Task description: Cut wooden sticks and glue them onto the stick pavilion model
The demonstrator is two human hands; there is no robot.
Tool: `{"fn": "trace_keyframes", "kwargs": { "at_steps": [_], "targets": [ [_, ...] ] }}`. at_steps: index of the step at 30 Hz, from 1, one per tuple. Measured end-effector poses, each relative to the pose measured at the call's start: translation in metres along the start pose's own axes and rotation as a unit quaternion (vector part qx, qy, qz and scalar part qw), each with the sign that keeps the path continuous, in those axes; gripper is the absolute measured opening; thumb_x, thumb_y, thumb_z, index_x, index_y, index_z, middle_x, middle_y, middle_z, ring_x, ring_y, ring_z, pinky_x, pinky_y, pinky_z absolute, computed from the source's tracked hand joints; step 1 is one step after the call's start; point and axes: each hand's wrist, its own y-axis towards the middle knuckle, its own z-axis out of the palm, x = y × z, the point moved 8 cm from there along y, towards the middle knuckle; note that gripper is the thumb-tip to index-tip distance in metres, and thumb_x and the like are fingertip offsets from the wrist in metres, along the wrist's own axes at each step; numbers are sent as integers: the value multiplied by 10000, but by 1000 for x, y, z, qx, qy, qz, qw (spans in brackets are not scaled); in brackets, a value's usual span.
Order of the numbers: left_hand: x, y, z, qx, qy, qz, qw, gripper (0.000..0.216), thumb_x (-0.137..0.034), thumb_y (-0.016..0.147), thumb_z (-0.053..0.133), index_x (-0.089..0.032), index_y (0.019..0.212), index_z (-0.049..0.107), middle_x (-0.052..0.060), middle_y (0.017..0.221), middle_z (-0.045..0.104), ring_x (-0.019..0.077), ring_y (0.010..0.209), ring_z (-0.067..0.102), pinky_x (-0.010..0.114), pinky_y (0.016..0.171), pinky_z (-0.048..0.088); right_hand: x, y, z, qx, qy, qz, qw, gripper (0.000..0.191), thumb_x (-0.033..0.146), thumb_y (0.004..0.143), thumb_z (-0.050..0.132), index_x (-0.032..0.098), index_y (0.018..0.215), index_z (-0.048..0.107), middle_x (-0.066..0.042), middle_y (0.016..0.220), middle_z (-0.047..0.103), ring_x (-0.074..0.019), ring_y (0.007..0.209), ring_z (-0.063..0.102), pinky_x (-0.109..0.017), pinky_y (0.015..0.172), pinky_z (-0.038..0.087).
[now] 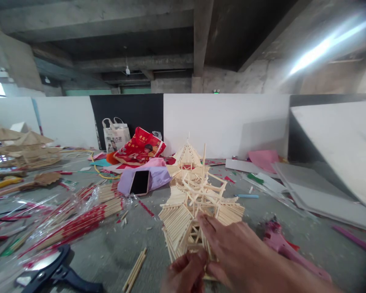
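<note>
Stick-built pagoda model (pixel 192 188) stands at six o'clock, seemingly steadied by the right hand (pixel 232 244), thumb spread from its fingers; the left hand (pixel 187 269) bunches its fingers near the base, any pinched piece hidden. Glue gun (pixel 282 243) at four, loose sticks (pixel 136 268) at seven: presumably for easy reach.

A model pavilion (pixel 195 191) of pale wooden sticks stands upright on the grey tabletop (pixel 152 244), unfinished: slatted roof panels (pixel 178 217) slope down in front, open lattice shows mid-way, and a pointed roof (pixel 187 155) rises behind, beside one tall upright stick (pixel 204 158).
</note>
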Motion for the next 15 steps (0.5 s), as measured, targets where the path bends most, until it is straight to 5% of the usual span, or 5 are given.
{"fn": "trace_keyframes", "kwargs": {
  "at_steps": [6,15],
  "targets": [
    [-5,-6,4,-2,21,-14,1000,427,-470,461,748,-147,462,469,-71,331,372,9,310,301,144,359,181,0,-3,-1,-66,-40,-4,997,596,302,707,472,40,1237,399,-155,1056,585,-204,622,584,-305,392,370],
    [-10,-6,1,2,62,6,998,407,-478,523,709,-137,458,496,-50,348,401,19,323,317,158,363,186,-4,-2,-3,-53,-24,31,998,686,313,692,501,24,1291,335,-140,943,627,-219,556,585,-323,413,395]
  ]
}}
